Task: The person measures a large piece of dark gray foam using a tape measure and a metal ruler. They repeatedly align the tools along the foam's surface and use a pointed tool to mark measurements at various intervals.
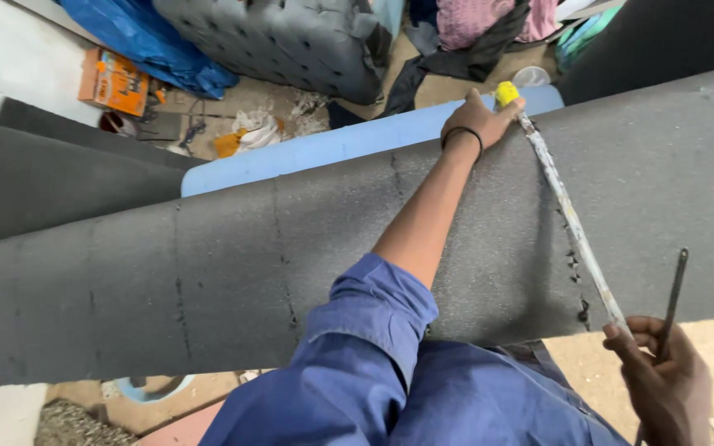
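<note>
We see one package: a flat orange box (114, 81) with pictures printed on it. It lies on the floor at upper left, beside the blue tarp (154, 41).

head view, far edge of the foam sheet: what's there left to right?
Orange cardboard box → crumpled white rag → light blue foam slab → left hand pressing the paint-flecked measuring strip onto the grey foam sheet.
</note>
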